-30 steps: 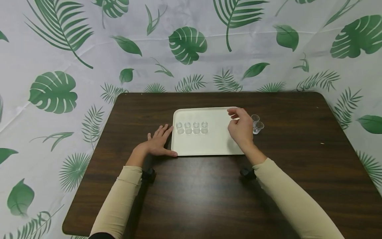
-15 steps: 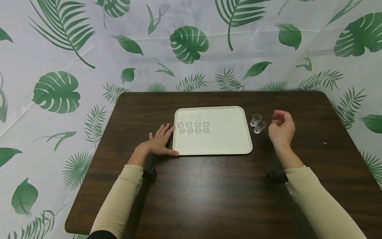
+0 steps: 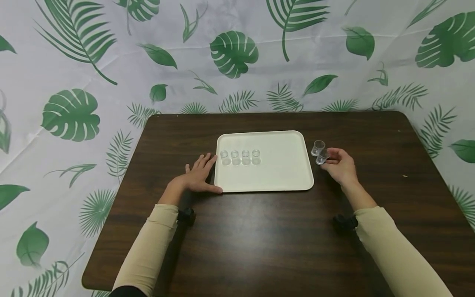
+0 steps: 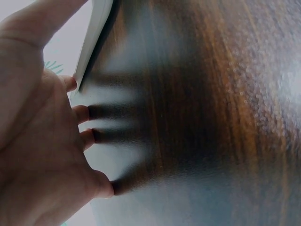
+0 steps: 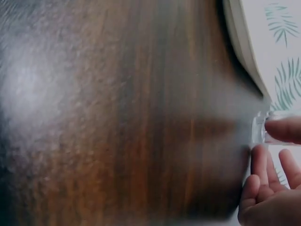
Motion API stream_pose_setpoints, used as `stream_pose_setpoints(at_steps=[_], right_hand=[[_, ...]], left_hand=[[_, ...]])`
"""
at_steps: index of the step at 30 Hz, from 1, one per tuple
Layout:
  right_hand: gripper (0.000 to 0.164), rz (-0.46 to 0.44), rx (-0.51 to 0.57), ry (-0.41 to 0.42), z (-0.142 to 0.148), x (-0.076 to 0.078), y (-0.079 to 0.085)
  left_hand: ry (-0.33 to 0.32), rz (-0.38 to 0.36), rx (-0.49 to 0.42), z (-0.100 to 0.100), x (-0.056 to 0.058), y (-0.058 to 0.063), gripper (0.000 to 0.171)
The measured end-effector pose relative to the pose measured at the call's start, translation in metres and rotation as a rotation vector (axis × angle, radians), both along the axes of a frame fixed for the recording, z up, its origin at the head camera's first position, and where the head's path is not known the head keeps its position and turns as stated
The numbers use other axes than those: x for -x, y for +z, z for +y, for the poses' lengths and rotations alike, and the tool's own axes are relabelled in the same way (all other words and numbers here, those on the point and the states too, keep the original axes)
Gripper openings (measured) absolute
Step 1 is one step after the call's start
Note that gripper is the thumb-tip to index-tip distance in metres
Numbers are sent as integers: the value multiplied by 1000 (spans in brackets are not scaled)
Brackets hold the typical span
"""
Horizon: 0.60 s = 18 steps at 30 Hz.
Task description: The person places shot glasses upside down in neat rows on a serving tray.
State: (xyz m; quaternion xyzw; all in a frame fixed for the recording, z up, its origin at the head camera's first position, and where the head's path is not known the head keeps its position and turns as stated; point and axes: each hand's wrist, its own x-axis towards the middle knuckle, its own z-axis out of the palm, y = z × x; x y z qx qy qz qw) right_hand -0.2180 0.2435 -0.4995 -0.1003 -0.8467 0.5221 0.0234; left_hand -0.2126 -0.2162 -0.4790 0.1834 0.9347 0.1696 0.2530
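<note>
Right hand point(image 3: 340, 167) pinches clear tapered glass point(image 3: 321, 158), three o'clock of cream rectangular tray point(image 3: 280, 173).
Left hand point(image 3: 198, 177) splayed at nine; straight lift advisable.

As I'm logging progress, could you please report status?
Left hand touching tray. Right hand gripping off-tray shot glass. Second shot glass close beside it. Four shot glasses on tray.

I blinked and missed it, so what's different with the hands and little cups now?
The right hand went from over the tray out to the right, then back left, and now pinches the nearer loose cup. The left hand, the tray, its row of four cups and the farther loose cup stayed put.
</note>
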Motion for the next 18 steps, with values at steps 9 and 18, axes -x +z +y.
stream_pose_setpoints(at_steps=[9, 18], right_hand=[[48, -27, -76, 34, 3, -2, -6], [42, 6, -125, 24, 1, -4, -7]], left_hand=[[5, -2, -18, 0, -2, 2, 120], [4, 2, -27, 0, -3, 5, 120]])
